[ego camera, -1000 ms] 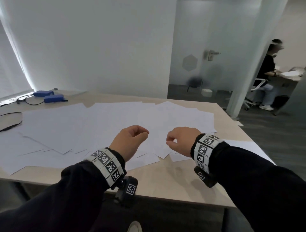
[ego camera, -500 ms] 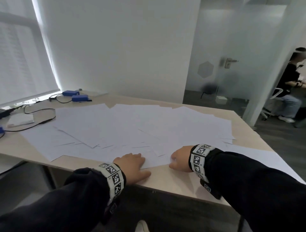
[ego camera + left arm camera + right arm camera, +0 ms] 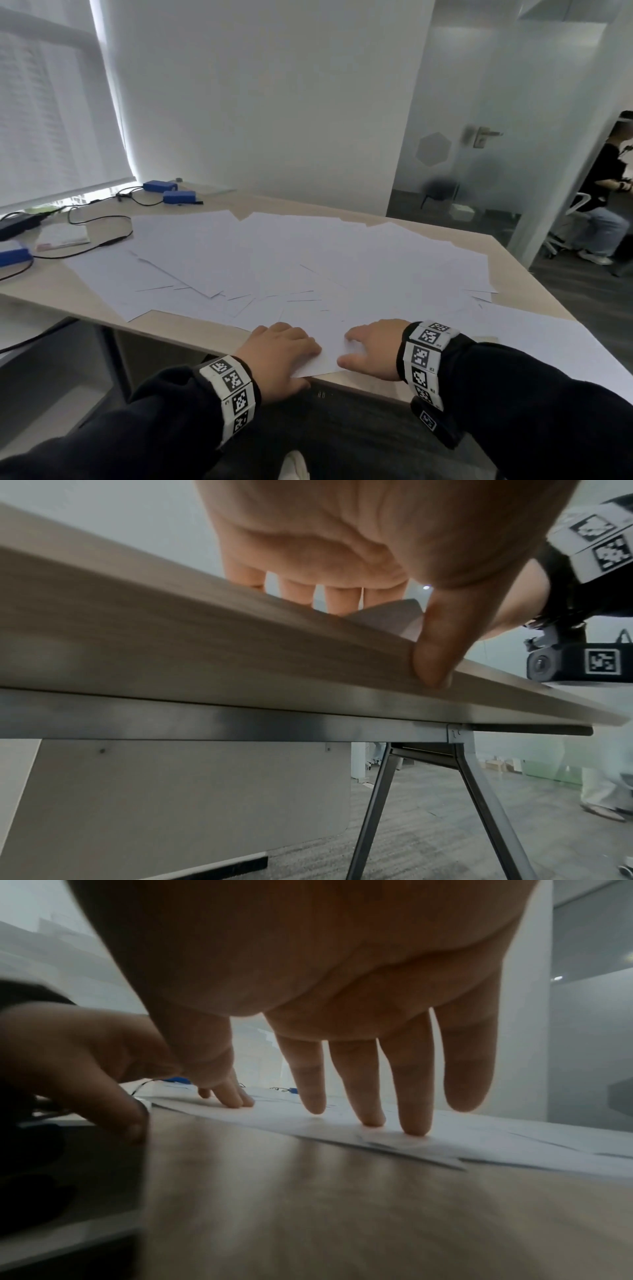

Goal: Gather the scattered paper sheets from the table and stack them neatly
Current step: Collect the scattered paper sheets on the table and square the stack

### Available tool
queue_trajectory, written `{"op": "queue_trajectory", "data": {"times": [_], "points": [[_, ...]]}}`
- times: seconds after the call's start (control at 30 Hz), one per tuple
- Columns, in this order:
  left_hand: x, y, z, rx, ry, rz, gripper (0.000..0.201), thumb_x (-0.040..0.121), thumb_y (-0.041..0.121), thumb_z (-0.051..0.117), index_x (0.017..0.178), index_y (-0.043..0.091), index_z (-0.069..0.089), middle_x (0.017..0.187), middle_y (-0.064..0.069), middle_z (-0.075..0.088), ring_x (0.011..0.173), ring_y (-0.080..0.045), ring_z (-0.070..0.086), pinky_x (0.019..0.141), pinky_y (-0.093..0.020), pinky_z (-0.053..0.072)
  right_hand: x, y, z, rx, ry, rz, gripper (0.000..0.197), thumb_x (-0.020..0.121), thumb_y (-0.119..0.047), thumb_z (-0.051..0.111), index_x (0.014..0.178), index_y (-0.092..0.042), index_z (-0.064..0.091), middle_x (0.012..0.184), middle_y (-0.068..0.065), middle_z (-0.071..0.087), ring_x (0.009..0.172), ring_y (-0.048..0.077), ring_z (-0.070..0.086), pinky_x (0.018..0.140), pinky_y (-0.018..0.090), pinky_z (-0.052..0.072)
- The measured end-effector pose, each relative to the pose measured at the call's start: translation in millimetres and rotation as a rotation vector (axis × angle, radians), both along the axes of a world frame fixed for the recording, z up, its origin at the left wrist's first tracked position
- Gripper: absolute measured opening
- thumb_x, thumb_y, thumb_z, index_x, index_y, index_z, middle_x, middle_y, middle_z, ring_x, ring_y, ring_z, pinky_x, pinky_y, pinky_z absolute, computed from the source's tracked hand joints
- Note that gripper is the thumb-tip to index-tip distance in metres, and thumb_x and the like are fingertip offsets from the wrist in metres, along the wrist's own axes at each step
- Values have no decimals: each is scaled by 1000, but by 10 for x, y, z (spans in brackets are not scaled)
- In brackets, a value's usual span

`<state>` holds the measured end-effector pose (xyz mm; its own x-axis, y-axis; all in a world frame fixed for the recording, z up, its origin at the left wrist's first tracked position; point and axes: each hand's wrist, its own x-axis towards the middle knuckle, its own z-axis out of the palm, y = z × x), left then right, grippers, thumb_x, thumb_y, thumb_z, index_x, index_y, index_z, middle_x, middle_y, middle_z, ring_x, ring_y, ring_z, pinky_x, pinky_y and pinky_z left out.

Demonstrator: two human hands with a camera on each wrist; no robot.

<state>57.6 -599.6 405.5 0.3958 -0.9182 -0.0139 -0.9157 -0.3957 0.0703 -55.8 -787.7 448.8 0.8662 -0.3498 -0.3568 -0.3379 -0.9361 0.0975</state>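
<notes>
Several white paper sheets lie scattered and overlapping across the wooden table. The nearest sheet has a corner at the table's front edge, between my two hands. My left hand rests flat on that sheet's left side. In the left wrist view its thumb hangs over the table edge beside the raised sheet corner. My right hand lies on the sheet's right side, and its straight fingertips press the paper.
Blue boxes with black cables, a flat white box and a black adapter sit at the table's far left. A sheet overhangs the right corner. A person sits beyond the glass partition.
Both hands came down from a raised, loosely curled pose onto the nearest sheet. That sheet's corner now reaches the front edge. The head view has swung left.
</notes>
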Motion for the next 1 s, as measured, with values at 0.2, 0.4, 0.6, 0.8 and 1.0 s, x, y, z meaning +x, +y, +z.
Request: {"op": "queue_trajectory", "data": {"times": [0.2, 0.4, 0.6, 0.8, 1.0], "points": [[130, 92, -44, -47, 80, -35, 63, 78, 64, 32, 136, 46, 51, 147, 26, 44, 137, -5, 36, 109, -32, 32, -144, -35, 84, 176, -128, -56, 61, 91, -68, 44, 145, -40, 41, 147, -10, 52, 132, 15, 49, 109, 35, 38], [114, 131, -135, -209, 123, -30, 59, 80, 53, 26, 121, 41, 66, 136, 21, 58, 128, -8, 51, 107, -34, 40, -381, 115, -123, 88, -56, -20, 86, 84, -79, 43, 156, -38, 17, 165, -2, 18, 149, 23, 26, 118, 48, 27], [109, 86, -86, -153, 113, 21, 66, 80, 32, 39, 146, 43, 42, 158, 20, 31, 145, -6, 27, 120, -27, 22, -564, 230, -267, 112, -218, 96, 78, 89, -60, 56, 155, -40, 19, 165, -13, 20, 150, 15, 22, 121, 44, 22], [-46, -31, 7, -58, 27, 32, 69, 92, 29, 46, 154, 44, 21, 163, 20, 17, 151, -9, 17, 121, -37, 18, -572, 184, -418, 325, -383, 206, 62, 91, -29, 61, 148, -42, 39, 148, -12, 50, 138, 10, 42, 117, 35, 32], [-140, -169, 86, -65, 3, 38, 48, 95, 27, 42, 139, 44, 50, 145, 20, 51, 134, -11, 45, 110, -35, 34, -604, 52, -372, 232, -455, 145, 65, 92, -46, 61, 151, -39, 35, 159, -15, 35, 144, 9, 33, 119, 28, 23]]}}
